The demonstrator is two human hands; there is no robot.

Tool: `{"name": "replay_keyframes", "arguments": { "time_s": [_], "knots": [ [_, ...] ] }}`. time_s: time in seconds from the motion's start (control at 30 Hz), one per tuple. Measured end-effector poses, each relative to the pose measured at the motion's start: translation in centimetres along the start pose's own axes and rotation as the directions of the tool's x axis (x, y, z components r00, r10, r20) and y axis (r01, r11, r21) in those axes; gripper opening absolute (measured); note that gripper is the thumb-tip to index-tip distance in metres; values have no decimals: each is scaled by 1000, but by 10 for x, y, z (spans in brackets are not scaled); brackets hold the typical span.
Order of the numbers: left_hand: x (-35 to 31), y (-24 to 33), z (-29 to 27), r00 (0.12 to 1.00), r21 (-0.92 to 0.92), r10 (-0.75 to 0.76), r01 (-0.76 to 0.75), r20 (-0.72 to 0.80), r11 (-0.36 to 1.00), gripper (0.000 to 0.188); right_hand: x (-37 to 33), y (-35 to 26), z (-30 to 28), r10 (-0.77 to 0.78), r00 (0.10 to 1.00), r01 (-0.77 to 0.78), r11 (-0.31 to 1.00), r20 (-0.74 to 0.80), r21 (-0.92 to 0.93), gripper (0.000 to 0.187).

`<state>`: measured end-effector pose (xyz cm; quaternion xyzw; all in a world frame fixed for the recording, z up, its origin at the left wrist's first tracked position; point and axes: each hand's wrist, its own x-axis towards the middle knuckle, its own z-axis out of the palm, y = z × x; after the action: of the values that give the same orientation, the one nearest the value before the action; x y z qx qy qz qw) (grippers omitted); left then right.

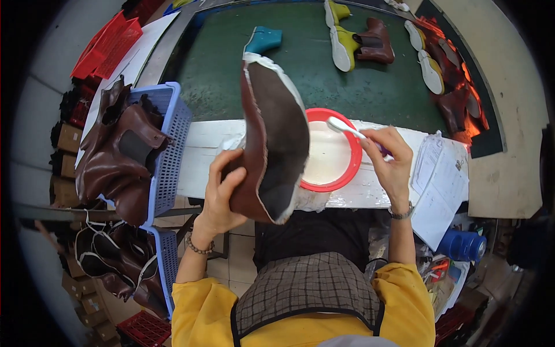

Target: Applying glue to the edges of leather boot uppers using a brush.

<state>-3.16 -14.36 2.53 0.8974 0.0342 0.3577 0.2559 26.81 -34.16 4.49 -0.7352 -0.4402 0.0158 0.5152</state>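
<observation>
In the middle of the frame the left hand [222, 194] is wrapped around a brown boot [272, 144], bottom side up. The right hand [390, 165] pinches a white brush [344, 127], its tip over the red bowl [347, 168] of white glue. A small dab is best — too much would drip on the leather. At the left, blue baskets [173, 144] hold more boots; papers [442, 179] lie close by the right wrist — easy to smear.

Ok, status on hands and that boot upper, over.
Left hand grips brown boot upper, sole side up. Right hand holds white brush over red bowl. Nothing between them.
</observation>
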Motion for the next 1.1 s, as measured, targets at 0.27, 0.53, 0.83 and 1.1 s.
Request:
{"name": "replay_keyframes", "arguments": {
  "time_s": [0.27,0.53,0.83,1.1],
  "knots": [
    [14,16,4,995,-40,101,-101,-15,994,114,14,-7,-3,-252,968,252,967,-11,19,20],
    [21,25,1,996,-95,86,-85,13,992,89,42,-3,-7,-217,972,222,974,-87,50,20],
    [33,11,17,956,-7,43,-47,-290,999,75,4,-3,5,-267,964,266,958,-8,106,26],
    [52,-13,19,929,186,235,-186,-285,965,47,-14,-10,10,-231,973,223,961,29,164,25]
  ]
}}
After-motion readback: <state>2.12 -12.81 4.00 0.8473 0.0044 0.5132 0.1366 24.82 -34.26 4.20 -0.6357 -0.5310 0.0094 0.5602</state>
